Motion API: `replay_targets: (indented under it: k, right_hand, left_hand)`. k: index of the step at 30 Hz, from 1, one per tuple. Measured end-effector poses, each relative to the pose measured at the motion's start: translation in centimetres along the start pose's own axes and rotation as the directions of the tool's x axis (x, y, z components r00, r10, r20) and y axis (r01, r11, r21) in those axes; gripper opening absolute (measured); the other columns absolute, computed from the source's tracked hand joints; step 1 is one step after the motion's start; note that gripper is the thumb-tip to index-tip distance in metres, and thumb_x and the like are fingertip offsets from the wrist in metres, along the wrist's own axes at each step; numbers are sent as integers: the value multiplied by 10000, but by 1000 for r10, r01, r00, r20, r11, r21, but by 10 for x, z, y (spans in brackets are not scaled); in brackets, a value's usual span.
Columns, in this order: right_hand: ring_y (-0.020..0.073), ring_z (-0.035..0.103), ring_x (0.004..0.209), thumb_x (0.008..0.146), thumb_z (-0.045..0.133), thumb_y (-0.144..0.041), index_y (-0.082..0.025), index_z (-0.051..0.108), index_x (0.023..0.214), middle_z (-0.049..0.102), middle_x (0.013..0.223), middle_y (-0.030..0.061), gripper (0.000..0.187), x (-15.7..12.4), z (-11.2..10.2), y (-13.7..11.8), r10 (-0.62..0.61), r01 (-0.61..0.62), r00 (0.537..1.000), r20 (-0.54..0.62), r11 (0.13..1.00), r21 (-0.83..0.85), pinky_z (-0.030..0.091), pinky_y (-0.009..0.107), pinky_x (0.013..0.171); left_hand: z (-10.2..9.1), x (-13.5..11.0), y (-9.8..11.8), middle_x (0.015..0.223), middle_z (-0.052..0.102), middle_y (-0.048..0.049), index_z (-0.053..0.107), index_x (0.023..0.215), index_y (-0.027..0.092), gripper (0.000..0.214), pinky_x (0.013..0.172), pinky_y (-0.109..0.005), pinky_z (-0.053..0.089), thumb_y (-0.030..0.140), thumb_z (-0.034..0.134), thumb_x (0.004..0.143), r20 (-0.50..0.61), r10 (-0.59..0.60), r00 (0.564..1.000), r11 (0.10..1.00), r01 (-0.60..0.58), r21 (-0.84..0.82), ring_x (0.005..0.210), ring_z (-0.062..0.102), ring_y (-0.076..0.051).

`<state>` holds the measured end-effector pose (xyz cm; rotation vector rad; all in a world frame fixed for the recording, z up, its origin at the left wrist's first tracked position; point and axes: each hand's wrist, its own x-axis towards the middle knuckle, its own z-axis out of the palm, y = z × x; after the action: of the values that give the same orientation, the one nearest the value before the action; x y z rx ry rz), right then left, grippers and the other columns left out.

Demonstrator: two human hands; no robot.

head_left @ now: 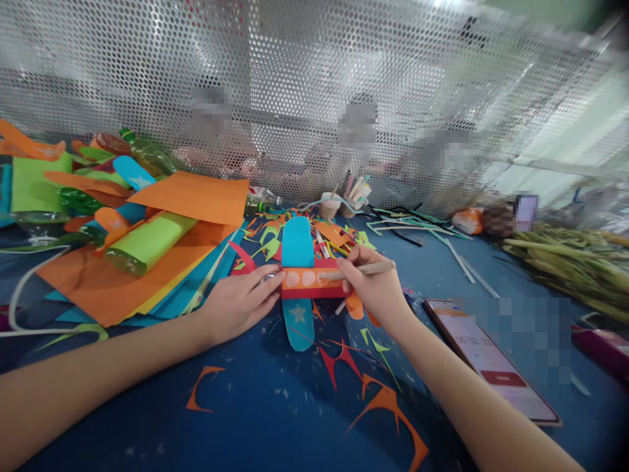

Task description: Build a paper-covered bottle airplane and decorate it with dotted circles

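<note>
A toy plane (314,293) with a red and orange paper body lies across the middle of the blue table. Its two blue paper wings stick out, the far wing (297,244) plain and the near wing (299,328) bearing a pale star. My left hand (238,303) is closed around the plane's left end. In my right hand (376,288) is a light-coloured marker (378,267), its tip on the orange strip beside a row of white round spots. The right hand's fingers also rest against the body's right end, partly hiding it.
Paper sheets (196,196) and paper-wrapped bottles (147,246) pile up at left. Paper scraps (388,406) lie around the plane. Cups of markers (356,196) stand by the perforated metal screen (295,85). A phone (491,360) and dried stalks (574,262) are at right.
</note>
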<state>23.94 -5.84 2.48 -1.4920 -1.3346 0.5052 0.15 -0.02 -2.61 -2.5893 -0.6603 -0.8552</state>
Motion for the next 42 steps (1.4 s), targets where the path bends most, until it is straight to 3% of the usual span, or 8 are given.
replay_targets:
  k: [11,42]
  right_hand:
    - [97,457,374,749,551,-218,-223,445,567,533,380,-68,211,0,-1,-2,-1,2,1000,11,999,-52,371,243,475]
    - [108,459,370,737,561,-220,-229,422,584,504,371,-73,206,1,0,0,1,0,1000,-15,999,32,358,241,447]
  left_hand:
    - [0,0,1,1205,606,-72,518,1212,188,307,658,-274,543,282,457,926,1,0,1000,1000,0,10,841,663,-165]
    - [0,0,0,1203,605,-59,519,1209,181,308,639,-282,540,272,474,918,-12,11,1000,1000,-11,1,836,659,-166]
